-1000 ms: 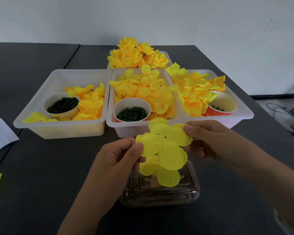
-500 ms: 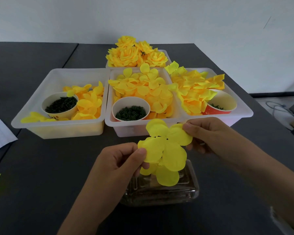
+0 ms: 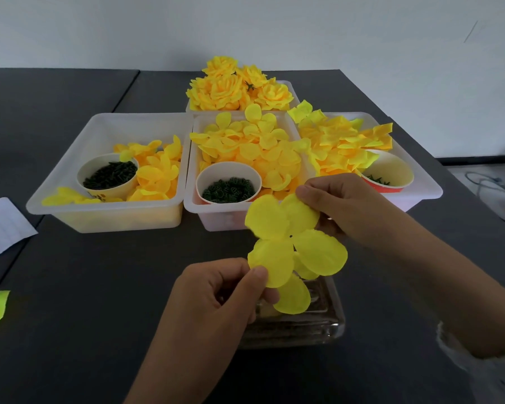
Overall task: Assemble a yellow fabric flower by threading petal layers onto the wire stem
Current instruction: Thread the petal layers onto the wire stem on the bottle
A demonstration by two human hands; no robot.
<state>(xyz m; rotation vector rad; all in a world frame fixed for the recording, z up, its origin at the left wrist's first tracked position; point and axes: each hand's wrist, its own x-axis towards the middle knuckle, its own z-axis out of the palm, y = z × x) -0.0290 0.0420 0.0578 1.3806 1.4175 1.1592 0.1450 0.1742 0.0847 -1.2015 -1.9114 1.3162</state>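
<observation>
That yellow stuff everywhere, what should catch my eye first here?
The petal layer held up front and centre, above a clear glass dish: the left hand pinches its lower edge and the right hand its upper edge. Behind it, three white bins hold loose petals and cups of dark green parts, with finished flowers piled at the back.

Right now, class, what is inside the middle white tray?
The middle white tray holds loose yellow petal layers and a paper cup of small dark green pieces. The tray floor is covered.
</observation>
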